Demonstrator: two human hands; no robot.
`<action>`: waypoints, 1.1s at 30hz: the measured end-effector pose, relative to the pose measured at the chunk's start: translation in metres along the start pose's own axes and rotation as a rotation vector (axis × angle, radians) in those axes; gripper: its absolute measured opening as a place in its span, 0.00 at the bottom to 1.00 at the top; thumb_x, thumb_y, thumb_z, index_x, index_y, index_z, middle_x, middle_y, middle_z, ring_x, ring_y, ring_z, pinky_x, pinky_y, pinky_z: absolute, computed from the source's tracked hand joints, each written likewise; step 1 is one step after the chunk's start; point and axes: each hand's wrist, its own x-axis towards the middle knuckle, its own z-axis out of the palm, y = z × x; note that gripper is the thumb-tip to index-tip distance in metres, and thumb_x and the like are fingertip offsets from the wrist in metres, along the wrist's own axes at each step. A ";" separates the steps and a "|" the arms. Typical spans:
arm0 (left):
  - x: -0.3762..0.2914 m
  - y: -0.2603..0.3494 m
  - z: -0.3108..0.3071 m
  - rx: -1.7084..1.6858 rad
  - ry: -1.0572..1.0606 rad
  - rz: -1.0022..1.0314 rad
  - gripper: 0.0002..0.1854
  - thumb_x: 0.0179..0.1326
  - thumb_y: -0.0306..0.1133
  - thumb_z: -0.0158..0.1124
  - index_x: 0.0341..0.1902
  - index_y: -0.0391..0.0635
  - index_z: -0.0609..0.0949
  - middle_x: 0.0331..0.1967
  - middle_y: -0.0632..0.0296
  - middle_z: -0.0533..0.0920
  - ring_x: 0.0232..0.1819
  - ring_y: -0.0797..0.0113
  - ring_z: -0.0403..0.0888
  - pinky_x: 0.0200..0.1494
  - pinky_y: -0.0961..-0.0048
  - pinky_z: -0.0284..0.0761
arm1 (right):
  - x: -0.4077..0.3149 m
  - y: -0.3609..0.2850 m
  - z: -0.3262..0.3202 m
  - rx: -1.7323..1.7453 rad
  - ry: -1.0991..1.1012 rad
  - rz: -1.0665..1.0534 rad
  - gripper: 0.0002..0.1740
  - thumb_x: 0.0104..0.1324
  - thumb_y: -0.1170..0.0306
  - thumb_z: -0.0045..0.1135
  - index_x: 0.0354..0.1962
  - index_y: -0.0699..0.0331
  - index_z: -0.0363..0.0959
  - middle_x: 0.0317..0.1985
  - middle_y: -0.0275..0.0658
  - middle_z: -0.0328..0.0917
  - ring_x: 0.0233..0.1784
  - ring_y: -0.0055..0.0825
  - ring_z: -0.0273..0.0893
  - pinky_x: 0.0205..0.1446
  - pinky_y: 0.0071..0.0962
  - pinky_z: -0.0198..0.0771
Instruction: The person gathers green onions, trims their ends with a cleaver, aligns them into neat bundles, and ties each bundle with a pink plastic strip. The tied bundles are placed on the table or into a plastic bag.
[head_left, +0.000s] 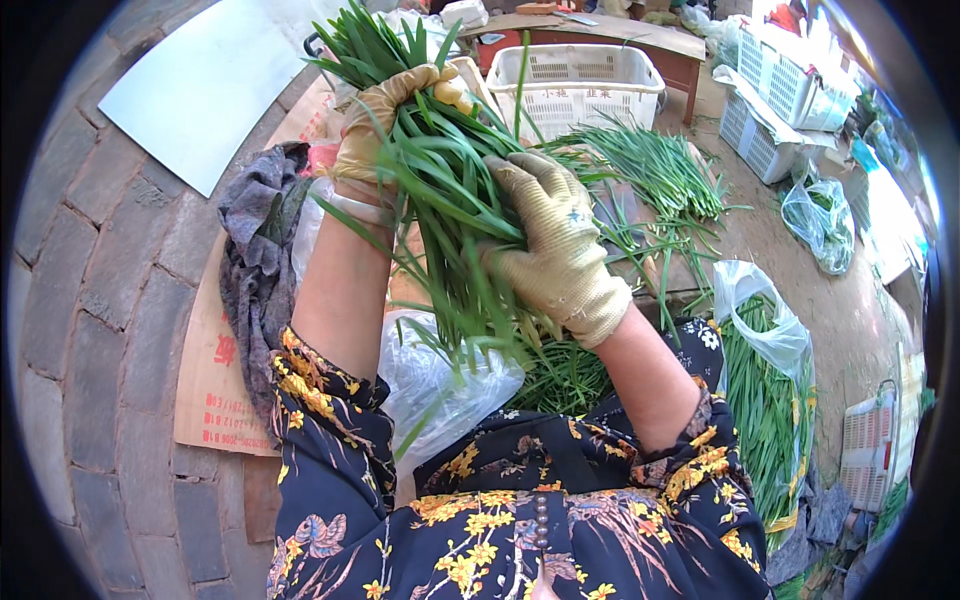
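Observation:
My left hand (375, 124), in a tan glove, grips a thick bunch of Chinese chives (450, 169) raised in front of me. Leaf ends fan out beyond its fist, while the rest of the bunch hangs down towards my lap. My right hand (559, 240), in a ribbed cream glove, curls around the hanging part; some leaves there are blurred. Below lies a clear plastic bag (450, 367). More loose chives (566, 379) rest at my lap, partly hidden by my right arm.
A chive pile (652, 169) lies ahead to the right, before a white plastic crate (574, 86). An open plastic bag of chives (765, 405) stands at my right. A grey cloth (259, 247) lies left on printed board (202, 390). Stacked crates (780, 82) stand far right.

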 end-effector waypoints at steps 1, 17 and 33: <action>-0.001 0.000 -0.002 -0.007 -0.009 0.000 0.12 0.64 0.32 0.63 0.43 0.34 0.83 0.31 0.54 0.86 0.32 0.58 0.86 0.39 0.63 0.86 | -0.001 0.000 0.002 0.014 0.056 -0.013 0.37 0.47 0.61 0.74 0.55 0.58 0.70 0.60 0.47 0.69 0.68 0.52 0.62 0.73 0.57 0.49; -0.023 0.036 -0.059 -0.077 -0.071 0.338 0.11 0.66 0.32 0.61 0.44 0.35 0.81 0.28 0.58 0.84 0.36 0.60 0.83 0.63 0.57 0.74 | -0.183 0.056 0.005 -0.266 -1.186 0.369 0.17 0.55 0.65 0.61 0.43 0.58 0.74 0.41 0.44 0.78 0.54 0.44 0.75 0.60 0.40 0.69; -0.080 -0.070 0.028 0.055 -0.170 0.243 0.12 0.60 0.33 0.58 0.39 0.34 0.78 0.21 0.57 0.78 0.23 0.63 0.76 0.37 0.65 0.74 | 0.015 0.016 -0.018 0.975 -0.614 0.336 0.67 0.43 0.52 0.78 0.74 0.63 0.46 0.59 0.53 0.74 0.64 0.42 0.73 0.65 0.36 0.68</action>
